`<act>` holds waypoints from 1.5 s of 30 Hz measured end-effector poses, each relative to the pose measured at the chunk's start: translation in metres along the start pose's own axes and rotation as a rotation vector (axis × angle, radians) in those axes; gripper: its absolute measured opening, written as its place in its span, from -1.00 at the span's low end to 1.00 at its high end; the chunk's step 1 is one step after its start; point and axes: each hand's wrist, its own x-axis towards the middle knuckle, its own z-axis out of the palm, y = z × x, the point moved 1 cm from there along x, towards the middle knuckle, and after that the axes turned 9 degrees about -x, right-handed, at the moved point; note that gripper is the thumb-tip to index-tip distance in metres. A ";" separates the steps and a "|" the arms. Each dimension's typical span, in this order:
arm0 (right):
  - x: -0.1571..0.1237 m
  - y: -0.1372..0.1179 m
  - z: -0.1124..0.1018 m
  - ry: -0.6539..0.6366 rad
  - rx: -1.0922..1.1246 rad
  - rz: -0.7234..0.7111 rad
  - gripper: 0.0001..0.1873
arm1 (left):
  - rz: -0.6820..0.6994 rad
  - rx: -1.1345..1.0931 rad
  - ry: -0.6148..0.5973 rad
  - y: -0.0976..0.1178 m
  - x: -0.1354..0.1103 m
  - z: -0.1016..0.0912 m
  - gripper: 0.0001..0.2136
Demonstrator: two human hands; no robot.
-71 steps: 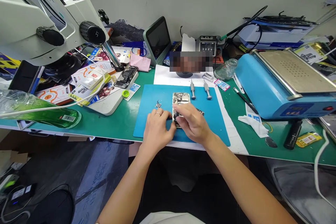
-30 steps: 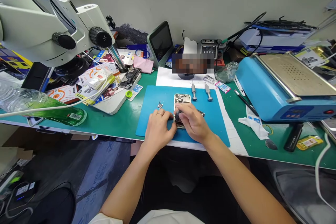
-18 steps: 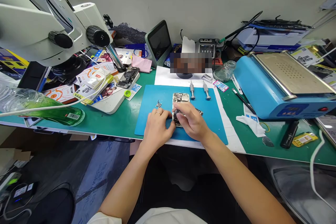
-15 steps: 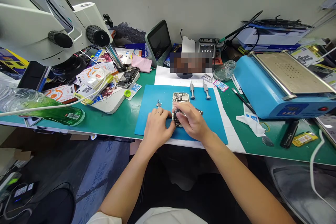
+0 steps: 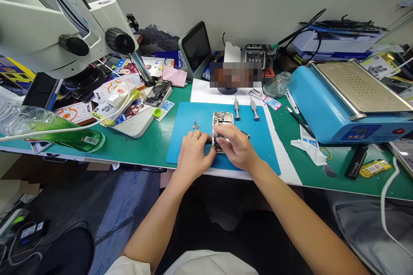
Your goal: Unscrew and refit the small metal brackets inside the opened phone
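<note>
An opened phone [image 5: 222, 121] with its insides exposed lies on a blue work mat [image 5: 187, 120]. My left hand [image 5: 192, 154], a ring on one finger, rests on the mat and presses against the phone's left edge with curled fingers. My right hand [image 5: 238, 149] lies over the phone's lower half, its fingers pinched round a small dark tool [image 5: 217, 139] that touches the phone. A small loose metal part [image 5: 195, 126] sits on the mat just beyond my left hand.
Two grey screwdrivers [image 5: 236, 111] [image 5: 254, 111] lie at the mat's far edge. A blue heating machine [image 5: 342, 99] stands to the right, a white microscope [image 5: 64, 30] and a green bottle [image 5: 64, 135] to the left. A small tablet [image 5: 195, 47] and a glass jar [image 5: 279, 84] stand behind.
Both hands stay on the phone; my right hand has shifted only slightly over its lower half. The view has swayed a little.
</note>
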 end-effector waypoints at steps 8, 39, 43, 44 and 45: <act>0.001 -0.001 0.000 -0.012 -0.027 -0.014 -0.49 | 0.001 0.008 0.010 -0.001 0.000 0.002 -0.97; -0.001 -0.002 -0.001 0.024 -0.020 -0.002 -0.41 | -0.004 -0.018 -0.003 -0.002 0.000 0.002 -0.95; -0.001 -0.003 -0.001 0.033 -0.065 -0.018 -0.41 | -0.004 -0.023 0.001 -0.002 0.000 0.002 -0.96; 0.000 -0.003 -0.001 0.037 -0.078 -0.026 -0.42 | -0.005 -0.023 0.001 -0.001 0.000 0.002 -0.96; 0.000 -0.003 0.000 0.041 -0.087 -0.033 -0.42 | -0.005 -0.022 0.000 -0.001 0.000 0.002 -0.96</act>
